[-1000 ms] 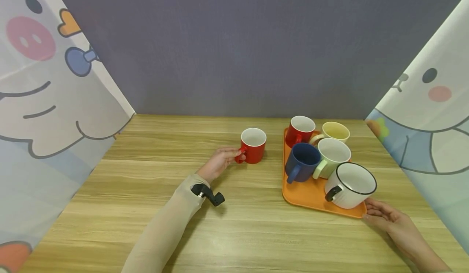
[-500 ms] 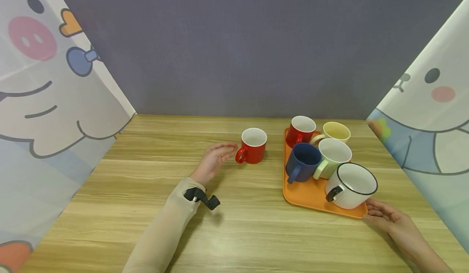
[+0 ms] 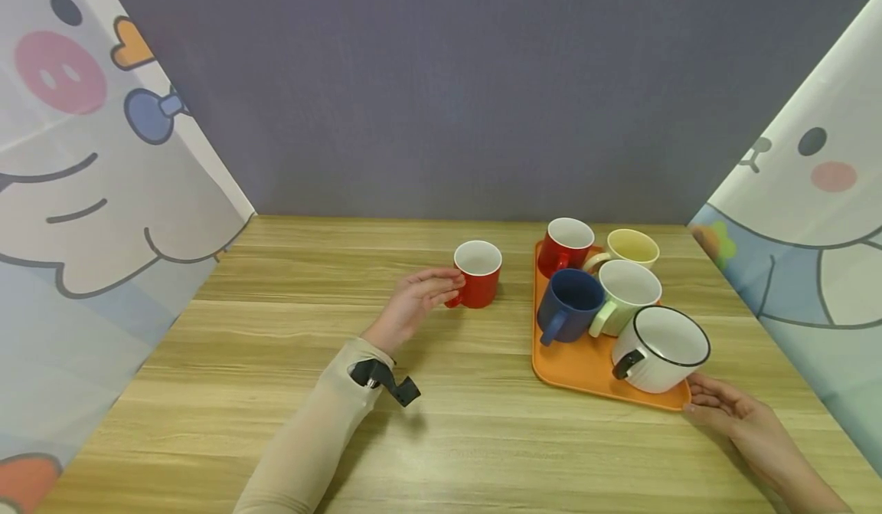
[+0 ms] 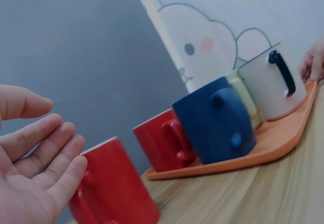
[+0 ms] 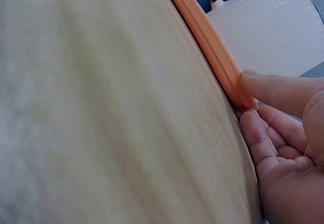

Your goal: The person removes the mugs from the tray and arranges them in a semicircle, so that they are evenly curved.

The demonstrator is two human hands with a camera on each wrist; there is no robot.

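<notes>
Left hand [image 3: 411,303]: holding nothing, fingers loosely extended by the red mug [image 3: 481,283]; contact unclear.
Red mug: upright, left of the tray [image 3: 579,372], apart from it.
Right hand [image 3: 747,423]: pinching the tray's near right corner.
On the tray: second red mug [image 3: 563,250] far left, blue mug [image 3: 569,311] left, green mug [image 3: 628,292] central, white mug [image 3: 658,353] near right, yellow mug [image 3: 632,248] far right.

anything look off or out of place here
Only one thing stands out: a red mug stands on the wooden table, left of the orange tray, while the other five mugs are grouped at the tray. It is upright, though, and I see no spill, tipped mug or obvious damage.
</notes>
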